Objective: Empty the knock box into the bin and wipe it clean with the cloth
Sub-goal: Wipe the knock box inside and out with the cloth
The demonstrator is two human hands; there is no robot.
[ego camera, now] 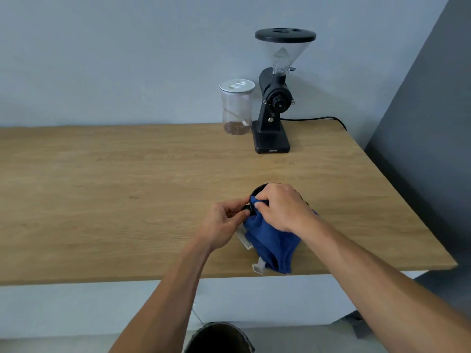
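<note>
A round black knock box stands on the wooden table, mostly hidden under my hands. My right hand presses a blue cloth into its top; the rest of the cloth hangs down over the table toward the front edge, white tags showing. My left hand grips the box's left rim, thumb and fingers pinched on it. A dark bin sits on the floor below the table's front edge, between my forearms.
A black coffee grinder with a clear hopper stands at the back right, its cable running off to the right. A clear jar with a white lid is next to it on the left. The table's right edge lies near a grey wall.
</note>
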